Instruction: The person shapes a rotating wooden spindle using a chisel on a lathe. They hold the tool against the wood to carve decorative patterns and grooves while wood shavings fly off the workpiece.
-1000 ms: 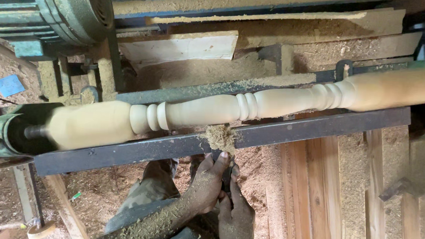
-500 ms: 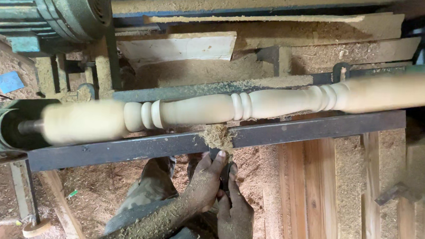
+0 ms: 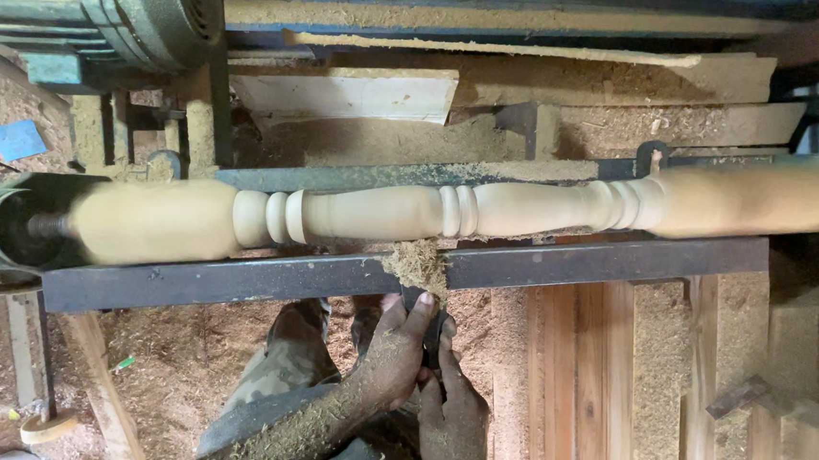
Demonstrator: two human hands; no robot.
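Both your left hand (image 3: 391,354) and right hand (image 3: 450,411) clamp the chisel (image 3: 431,332); spindle (image 3: 449,214) beads cut, ends still plain.

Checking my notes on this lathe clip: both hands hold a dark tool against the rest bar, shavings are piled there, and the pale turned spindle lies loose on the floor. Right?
Not quite. In the head view the spindle is mounted in the lathe, above the rest bar, not on the floor. The left hand and right hand do hold the tool by the shavings.

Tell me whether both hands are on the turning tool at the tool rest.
Yes: the left hand and right hand both grip the dark turning tool below the spindle.
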